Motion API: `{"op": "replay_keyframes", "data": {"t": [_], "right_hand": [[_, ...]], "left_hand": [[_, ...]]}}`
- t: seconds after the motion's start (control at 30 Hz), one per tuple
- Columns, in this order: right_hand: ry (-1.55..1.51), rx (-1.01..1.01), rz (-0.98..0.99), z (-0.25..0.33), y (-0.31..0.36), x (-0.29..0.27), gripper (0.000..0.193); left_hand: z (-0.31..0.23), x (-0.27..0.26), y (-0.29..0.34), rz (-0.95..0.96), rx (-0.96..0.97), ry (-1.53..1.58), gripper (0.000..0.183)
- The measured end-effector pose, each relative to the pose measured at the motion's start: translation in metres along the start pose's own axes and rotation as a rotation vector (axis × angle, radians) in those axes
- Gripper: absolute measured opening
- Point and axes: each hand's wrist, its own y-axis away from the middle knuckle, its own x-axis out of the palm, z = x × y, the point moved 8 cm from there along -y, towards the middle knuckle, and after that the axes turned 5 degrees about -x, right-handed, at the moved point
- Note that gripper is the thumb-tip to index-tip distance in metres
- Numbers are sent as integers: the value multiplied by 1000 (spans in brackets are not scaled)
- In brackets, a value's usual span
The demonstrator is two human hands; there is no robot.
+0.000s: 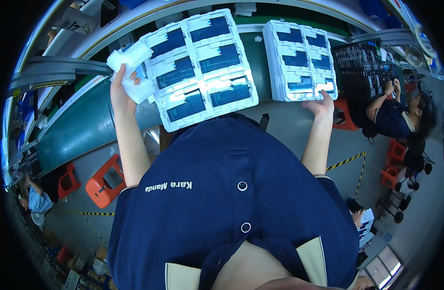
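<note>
My left hand [123,92] is closed on a bunch of thin white sheets [135,57], crumpled and hanging on both sides of the fingers. Beside it lies a large white plastic tray [201,72] whose several compartments hold dark, flat battery-like pieces [218,57]. To the right stands a stack of similar white trays [275,72], the top one filled with the same dark pieces [295,58]. At the near right corner of that stack, my right hand [320,105] grips the edge, with fingertips over the rim; how many trays it grasps cannot be made out.
A green workbench [77,137] runs under the trays, with a metal frame arm [62,67] at left. Black trays [357,72] stand stacked at right near a seated person [396,113]. Orange stools [106,181] stand on the floor, which bears yellow-black tape.
</note>
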Motion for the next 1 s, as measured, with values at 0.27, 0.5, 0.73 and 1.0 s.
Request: {"op": "replay_keyframes", "data": {"t": [0.27,0.5,0.73,1.0], "right_hand": [[-175,-216,251,46,-46,0,32],[-258,-323,584,40,8,48,38],[-139,-118,820,-77,104,52,44],[-151,243,801,-227,134,84,36]], "left_hand": [[-8,-2,3,30,23,5,27],[-20,-28,20,-14,44,31,27],[-30,-72,23,-63,48,77,26],[-46,-76,18,-13,44,93,28]]}}
